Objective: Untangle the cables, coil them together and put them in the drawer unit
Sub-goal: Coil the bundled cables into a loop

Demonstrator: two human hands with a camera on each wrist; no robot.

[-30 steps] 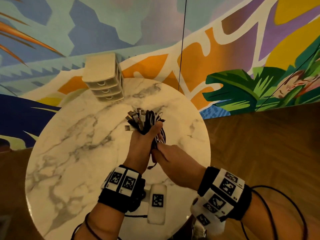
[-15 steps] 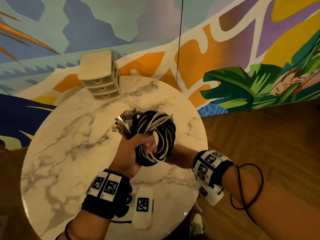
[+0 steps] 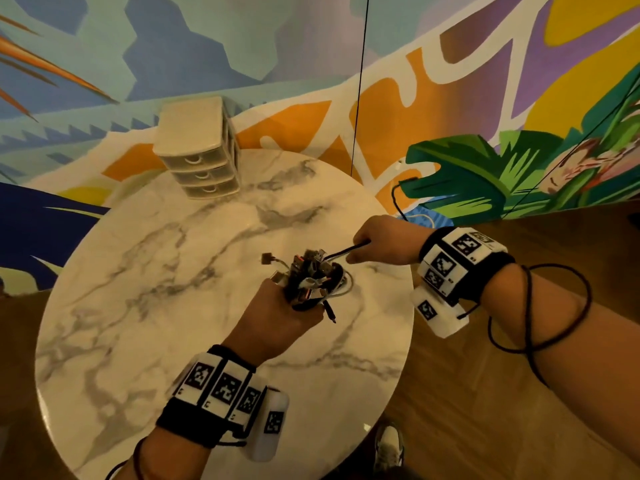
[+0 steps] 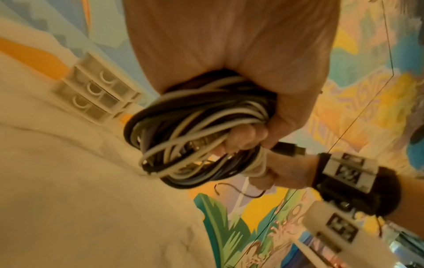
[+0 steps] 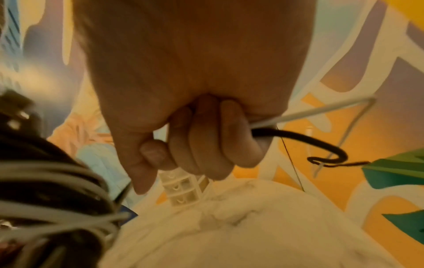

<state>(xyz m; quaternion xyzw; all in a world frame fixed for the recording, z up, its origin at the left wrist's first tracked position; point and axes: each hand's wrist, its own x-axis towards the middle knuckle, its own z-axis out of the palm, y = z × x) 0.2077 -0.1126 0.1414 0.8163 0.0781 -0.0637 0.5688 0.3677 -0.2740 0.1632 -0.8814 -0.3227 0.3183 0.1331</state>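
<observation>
With the left hand (image 3: 277, 318) clenched round the coiled cables (image 4: 195, 130) at frame centre above the table (image 3: 145, 278), the right hand (image 3: 384, 245), fingers curled on the loose strands (image 5: 298, 125), should probably wrap them snugly round the bundle, before going to the closed drawer unit (image 3: 199, 150) at upper left.

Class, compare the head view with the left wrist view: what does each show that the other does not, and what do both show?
Head view only: the right hand pulling cable ends out of the bundle, and the whole round table. Left wrist view only: the coil's black and white loops under the left hand's fingers. Both: the left hand gripping the coil, and the closed drawer unit.
</observation>
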